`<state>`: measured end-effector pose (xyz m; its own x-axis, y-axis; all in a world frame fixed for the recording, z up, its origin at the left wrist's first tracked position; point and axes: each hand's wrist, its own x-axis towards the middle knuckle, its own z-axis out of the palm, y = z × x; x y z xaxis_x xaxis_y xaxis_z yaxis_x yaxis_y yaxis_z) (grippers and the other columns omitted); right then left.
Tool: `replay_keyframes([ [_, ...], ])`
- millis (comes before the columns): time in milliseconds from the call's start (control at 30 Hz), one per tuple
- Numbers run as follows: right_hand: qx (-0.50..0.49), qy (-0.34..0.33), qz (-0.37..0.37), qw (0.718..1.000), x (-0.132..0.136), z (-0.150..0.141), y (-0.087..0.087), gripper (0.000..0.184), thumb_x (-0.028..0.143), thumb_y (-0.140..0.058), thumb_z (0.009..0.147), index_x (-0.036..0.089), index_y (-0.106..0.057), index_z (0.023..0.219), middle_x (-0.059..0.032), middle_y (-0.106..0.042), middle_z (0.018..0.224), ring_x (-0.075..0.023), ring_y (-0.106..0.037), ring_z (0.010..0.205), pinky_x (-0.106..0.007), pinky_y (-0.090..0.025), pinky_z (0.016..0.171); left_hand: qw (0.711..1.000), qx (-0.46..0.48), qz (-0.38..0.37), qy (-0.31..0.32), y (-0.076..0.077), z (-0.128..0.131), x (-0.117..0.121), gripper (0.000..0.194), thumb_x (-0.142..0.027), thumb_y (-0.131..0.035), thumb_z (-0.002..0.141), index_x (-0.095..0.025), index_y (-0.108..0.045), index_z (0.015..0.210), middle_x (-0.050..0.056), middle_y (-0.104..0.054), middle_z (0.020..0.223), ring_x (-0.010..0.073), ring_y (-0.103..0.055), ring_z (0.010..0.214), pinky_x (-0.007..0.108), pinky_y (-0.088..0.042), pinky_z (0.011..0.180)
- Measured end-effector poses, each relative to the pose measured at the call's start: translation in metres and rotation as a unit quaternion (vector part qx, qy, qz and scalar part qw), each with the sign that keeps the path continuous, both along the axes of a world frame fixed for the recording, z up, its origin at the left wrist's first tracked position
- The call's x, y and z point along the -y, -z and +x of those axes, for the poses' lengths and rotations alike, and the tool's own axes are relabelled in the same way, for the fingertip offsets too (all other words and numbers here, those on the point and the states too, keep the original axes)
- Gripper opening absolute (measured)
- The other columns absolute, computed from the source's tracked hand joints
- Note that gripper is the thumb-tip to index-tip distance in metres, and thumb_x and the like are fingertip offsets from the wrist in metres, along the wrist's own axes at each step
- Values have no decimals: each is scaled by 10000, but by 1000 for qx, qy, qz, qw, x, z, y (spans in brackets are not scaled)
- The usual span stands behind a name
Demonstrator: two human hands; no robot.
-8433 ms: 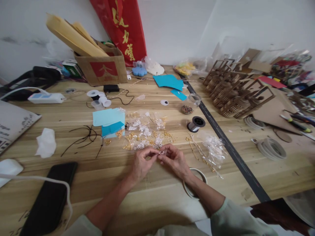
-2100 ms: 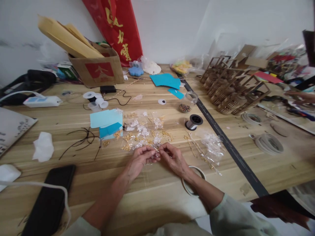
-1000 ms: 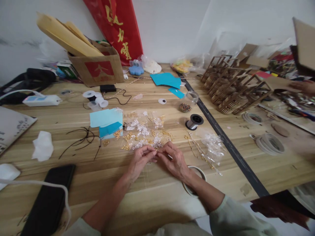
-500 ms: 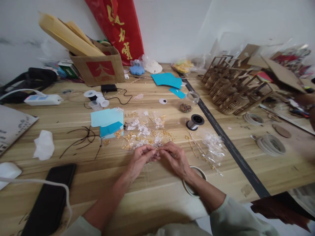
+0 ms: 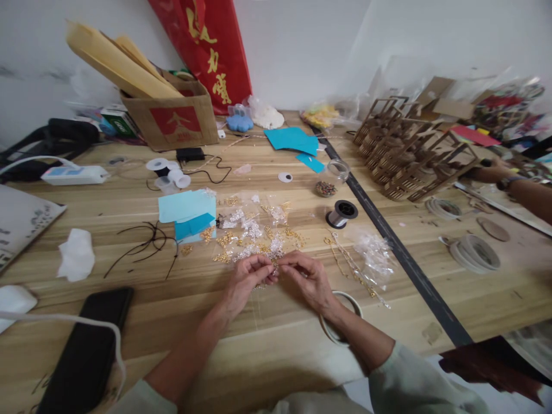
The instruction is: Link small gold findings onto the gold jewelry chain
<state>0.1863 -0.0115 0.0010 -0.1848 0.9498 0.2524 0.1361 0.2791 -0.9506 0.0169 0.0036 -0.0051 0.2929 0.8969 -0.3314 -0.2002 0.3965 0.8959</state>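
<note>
My left hand [image 5: 250, 280] and my right hand [image 5: 307, 278] meet at the near edge of the bead piles, fingertips almost touching. Thumb and forefinger of each are pinched closed. Between them is something tiny and shiny, too small to name, and a short bit of chain [image 5: 260, 287] shows under the left fingers. Just beyond lie small heaps of gold beads [image 5: 225, 256] and silver beads [image 5: 252, 229], some on clear plastic bags. Finished-looking chains [image 5: 345, 259] in gold and silver rest to the right. A roll of tape [image 5: 330, 332] lies partly under my right forearm.
A wire spool [image 5: 342, 214] and a jar of beads [image 5: 326, 188] stand ahead on the right. Blue cards [image 5: 187, 207] and black cord [image 5: 150, 247] lie left. A dark metal strip [image 5: 388, 236] crosses the table. A co-worker's hand [image 5: 495, 171] reaches in near wooden frames [image 5: 401, 149].
My right fingertips have shifted slightly, opening a small gap from the left ones. At the right, a co-worker's arm has come further into view and a brown cardboard piece there has moved away.
</note>
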Motion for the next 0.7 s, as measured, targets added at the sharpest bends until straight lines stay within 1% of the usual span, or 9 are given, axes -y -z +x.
replay_keyframes([
  [200,-41,12,-45,998,1,-1,3,154,335,-639,851,196,-706,862,-46,-665,798,-155,-611,709,-266,-481,617,999,-25,21,4,-1,1,0,185,-286,-742,674,-137,-637,709,17,-664,622,126,-608,594,232,-456,592],
  [367,-89,23,-94,991,2,-4,1,201,367,-686,808,190,-642,892,-13,-659,724,-138,-617,644,-252,-504,590,999,-25,41,11,-4,2,1,182,-297,-727,682,-147,-624,696,7,-644,616,126,-591,594,238,-452,595],
  [433,-99,24,-95,990,2,-5,1,221,379,-701,793,187,-616,861,-6,-659,709,-134,-621,629,-248,-512,584,998,-32,49,13,-5,2,2,174,-296,-714,692,-146,-628,702,7,-640,621,124,-579,598,235,-442,593],
  [533,-89,13,-89,992,2,-5,0,209,374,-692,802,179,-617,804,-7,-665,687,-135,-625,615,-246,-510,575,998,-42,46,10,-6,2,3,167,-291,-709,691,-144,-632,705,6,-634,615,120,-570,593,229,-428,579],
  [633,-61,12,-73,995,3,-4,1,161,334,-667,828,177,-641,808,-14,-677,701,-135,-626,625,-237,-492,566,998,-46,39,5,-5,2,2,168,-287,-716,684,-142,-634,702,7,-635,607,120,-572,588,229,-431,578],
  [700,-29,21,-45,998,3,-3,1,127,304,-646,844,180,-656,822,-17,-676,717,-131,-615,631,-231,-480,560,998,-47,37,1,-4,2,2,173,-293,-719,688,-140,-640,711,14,-646,618,122,-580,595,232,-441,587],
])
